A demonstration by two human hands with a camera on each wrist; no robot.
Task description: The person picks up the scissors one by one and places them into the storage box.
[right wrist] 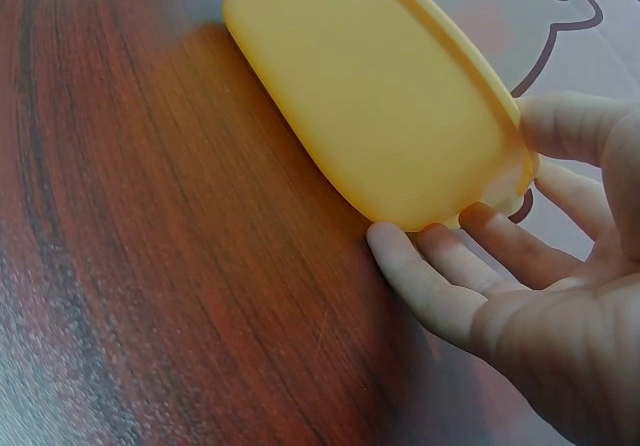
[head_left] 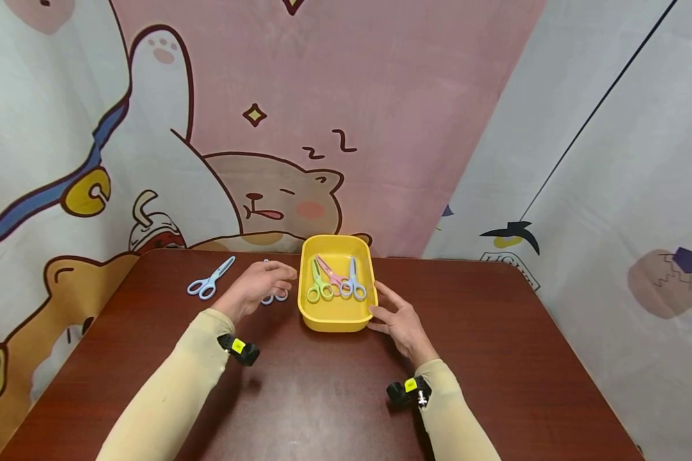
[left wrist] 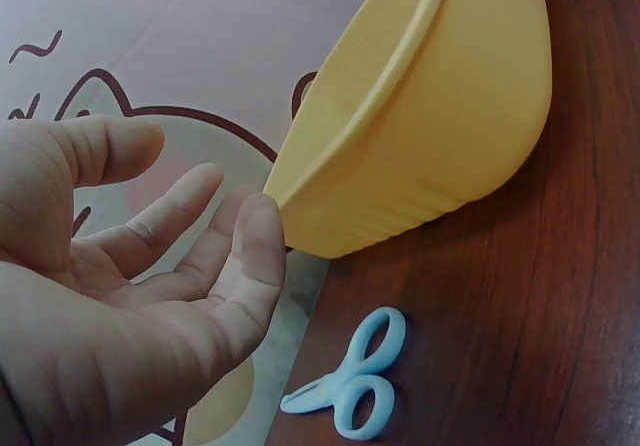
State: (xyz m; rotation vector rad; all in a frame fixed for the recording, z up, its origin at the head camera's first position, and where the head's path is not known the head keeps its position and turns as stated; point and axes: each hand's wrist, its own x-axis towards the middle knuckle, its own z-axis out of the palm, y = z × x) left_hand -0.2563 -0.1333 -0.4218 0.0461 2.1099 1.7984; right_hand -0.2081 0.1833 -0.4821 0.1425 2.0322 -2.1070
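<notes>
A yellow plastic bin (head_left: 337,326) stands on the table, holding green scissors (head_left: 317,282), pink scissors (head_left: 327,269) and blue scissors (head_left: 353,280). My right hand (head_left: 405,325) touches the bin's right side with extended fingertips (right wrist: 390,241); its thumb is by the rim. To the left of the bin hovers my left hand (head_left: 258,285), fingers loosely bent and holding nothing. Partly hidden beneath it in the head view lies a pair of light blue scissors (left wrist: 350,381). Farther left, another pair of blue scissors (head_left: 209,282) lies on the table.
The dark reddish-brown table (head_left: 311,397) extends in front of the bin and to both sides. Behind its far edge hangs a cartoon-printed cloth (head_left: 403,128), close to the back of the bin. A small black camera sits on each wrist.
</notes>
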